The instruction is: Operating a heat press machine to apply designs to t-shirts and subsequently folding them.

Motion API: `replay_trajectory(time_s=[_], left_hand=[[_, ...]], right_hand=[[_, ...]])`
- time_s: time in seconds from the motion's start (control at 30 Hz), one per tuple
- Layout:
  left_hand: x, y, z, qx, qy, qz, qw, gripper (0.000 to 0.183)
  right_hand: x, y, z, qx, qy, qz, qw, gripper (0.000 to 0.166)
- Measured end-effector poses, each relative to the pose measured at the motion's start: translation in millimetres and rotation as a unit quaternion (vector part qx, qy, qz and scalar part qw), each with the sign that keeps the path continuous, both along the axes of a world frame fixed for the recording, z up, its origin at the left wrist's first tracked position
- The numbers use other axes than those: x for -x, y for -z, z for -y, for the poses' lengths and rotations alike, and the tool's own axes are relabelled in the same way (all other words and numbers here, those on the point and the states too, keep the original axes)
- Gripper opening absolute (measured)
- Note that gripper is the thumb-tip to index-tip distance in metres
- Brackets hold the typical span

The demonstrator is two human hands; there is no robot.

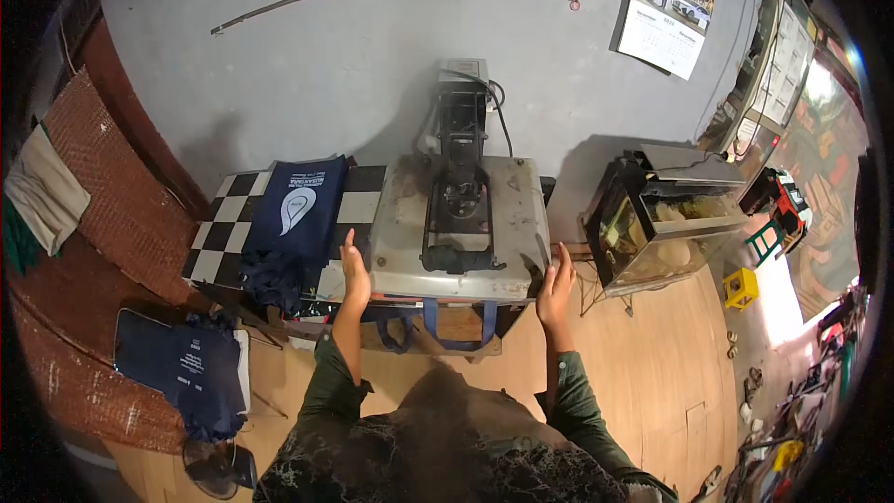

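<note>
A heat press point(515, 223) with a scuffed metal plate and a black lever frame stands before me against the wall. My left hand point(355, 276) is upright by its front left corner, palm turned inward. At the opposite front corner my right hand point(557, 286) is held the same way, fingers extended. Neither hand grips anything; whether they touch the plate's edges I cannot tell. Navy fabric straps point(461, 345) of a bag hang out below the front of the plate; the bag's body is hidden. Left of the press lies a printed navy tote bag point(299, 202).
The tote rests on a black-and-white checkered table point(230, 227). A glass tank point(677, 230) stands at right. Another stack of navy bags point(202, 367) is at lower left, above a fan point(213, 468). A yellow stool point(740, 288) is farther right. A cable point(504, 119) runs behind the press.
</note>
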State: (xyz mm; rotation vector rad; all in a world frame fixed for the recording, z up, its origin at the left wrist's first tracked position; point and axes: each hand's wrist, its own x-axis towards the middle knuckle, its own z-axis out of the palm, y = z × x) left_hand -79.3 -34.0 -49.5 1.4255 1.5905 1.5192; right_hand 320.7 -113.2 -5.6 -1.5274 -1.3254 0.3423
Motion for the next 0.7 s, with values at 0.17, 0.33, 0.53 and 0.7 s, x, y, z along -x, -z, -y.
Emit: replay_trajectory(time_s=[0.17,0.33,0.53,0.7], left_hand=[[0.9,-3.0,5.6,0.035,0.014,-0.018,0.999,0.078],[-8.3,-7.8,16.2,0.073,0.036,-0.032,0.996,0.081],[-10.3,-11.2,17.8,0.081,0.039,-0.051,0.995,0.078],[-12.0,-13.3,22.0,0.068,0.037,-0.048,0.996,0.074]], right_hand=[[-1.8,-4.1,-3.1,-0.016,-0.020,0.035,0.999,0.051],[-12.7,2.2,-10.0,-0.010,-0.026,0.006,1.000,0.056],[-12.2,-0.7,-11.0,-0.005,-0.030,0.038,0.999,0.050],[-7.6,-6.3,-3.4,0.016,-0.005,0.011,1.000,0.052]])
